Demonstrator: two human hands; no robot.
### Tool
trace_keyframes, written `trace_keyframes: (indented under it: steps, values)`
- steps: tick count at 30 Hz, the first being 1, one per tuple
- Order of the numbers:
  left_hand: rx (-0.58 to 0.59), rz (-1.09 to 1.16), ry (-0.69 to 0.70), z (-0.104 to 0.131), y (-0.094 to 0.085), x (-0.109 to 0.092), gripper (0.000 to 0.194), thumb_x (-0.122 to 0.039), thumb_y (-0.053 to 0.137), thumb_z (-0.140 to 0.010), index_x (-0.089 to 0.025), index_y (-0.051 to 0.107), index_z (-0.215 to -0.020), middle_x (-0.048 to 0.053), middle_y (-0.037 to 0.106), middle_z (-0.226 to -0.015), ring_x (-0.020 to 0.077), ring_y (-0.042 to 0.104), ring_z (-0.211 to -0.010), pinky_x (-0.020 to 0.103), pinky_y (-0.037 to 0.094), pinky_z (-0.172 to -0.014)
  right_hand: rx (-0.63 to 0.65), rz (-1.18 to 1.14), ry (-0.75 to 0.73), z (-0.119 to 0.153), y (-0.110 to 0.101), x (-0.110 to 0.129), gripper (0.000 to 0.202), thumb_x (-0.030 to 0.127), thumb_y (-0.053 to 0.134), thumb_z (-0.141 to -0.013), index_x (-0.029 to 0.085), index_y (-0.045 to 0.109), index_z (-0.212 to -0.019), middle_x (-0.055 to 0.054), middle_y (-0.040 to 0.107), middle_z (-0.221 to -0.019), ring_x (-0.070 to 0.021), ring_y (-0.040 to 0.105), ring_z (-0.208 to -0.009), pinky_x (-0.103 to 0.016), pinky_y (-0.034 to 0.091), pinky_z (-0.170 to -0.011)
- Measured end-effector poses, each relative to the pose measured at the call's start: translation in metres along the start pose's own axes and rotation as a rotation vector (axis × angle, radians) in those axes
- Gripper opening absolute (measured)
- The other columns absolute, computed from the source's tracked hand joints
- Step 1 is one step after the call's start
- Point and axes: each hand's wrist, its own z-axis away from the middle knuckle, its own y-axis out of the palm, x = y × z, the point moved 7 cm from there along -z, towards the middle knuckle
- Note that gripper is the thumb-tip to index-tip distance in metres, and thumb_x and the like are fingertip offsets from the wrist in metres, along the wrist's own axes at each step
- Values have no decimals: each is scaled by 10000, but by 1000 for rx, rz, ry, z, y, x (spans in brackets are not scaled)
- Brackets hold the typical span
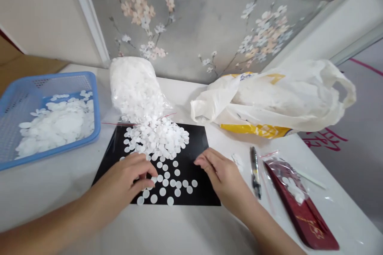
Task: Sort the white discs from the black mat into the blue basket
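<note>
A black sheet [197, 147] lies on the white table, with a pile of small white discs [158, 137] on its back part and several loose discs spread toward its front edge. Over the left part of the sheet is my left hand [136, 175], thumb and forefinger curled close around a white disc [154, 179]. My right hand [221, 171] is over the sheet's right edge, its thumb and fingertips pressed together; whatever they hold, if anything, is too small to make out. An opened clear bag [134, 83] full of discs touches the back of the pile.
A blue basket [97, 107] holding white discs stands at the left. Behind on the right lies a white and yellow plastic bag [278, 95]. A black pen [255, 171], a small clear bag [291, 179] and a dark red case [317, 223] are on the right.
</note>
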Motion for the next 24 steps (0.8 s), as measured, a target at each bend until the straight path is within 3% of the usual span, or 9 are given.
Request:
trace_keyframes:
  steps: [4,9,15,21,24]
  values:
    - [-164,-64,139,9,-24,6,230,-225,422,-954,-264,647,-929,-8,603,-913,165,572,-865,251,425,-751,142,20,-285,11,29,30,425,9,374,-855,217,644,-1108,-54,576,-924,-117,593,-659,-218,493,-583]
    - [-146,-91,206,20,-29,14,228,-195,417,-959,-255,634,-920,-11,591,-912,146,576,-839,229,431,-735,263,165,-408,20,67,51,480,27,479,-836,239,599,-1250,-49,567,-953,-95,562,-587,-202,483,-537]
    - [-54,-124,207,27,-31,21,196,-166,485,-940,-228,605,-799,-21,556,-844,135,550,-782,222,406,-689,220,173,-520,21,72,59,304,39,453,-885,190,673,-1030,-34,596,-859,-84,523,-544,-187,437,-501]
    - [23,-193,272,35,-17,18,151,-74,617,-852,-201,621,-771,-19,578,-800,148,539,-760,232,369,-639,249,29,-430,16,68,56,194,157,498,-951,196,630,-815,-23,595,-800,-110,571,-635,-202,447,-566]
    - [5,-243,337,34,-9,13,178,-53,619,-846,-183,626,-725,-12,575,-750,154,518,-722,243,349,-613,284,-7,-372,10,68,58,154,111,524,-914,196,601,-812,-6,578,-783,-99,551,-613,-188,431,-550]
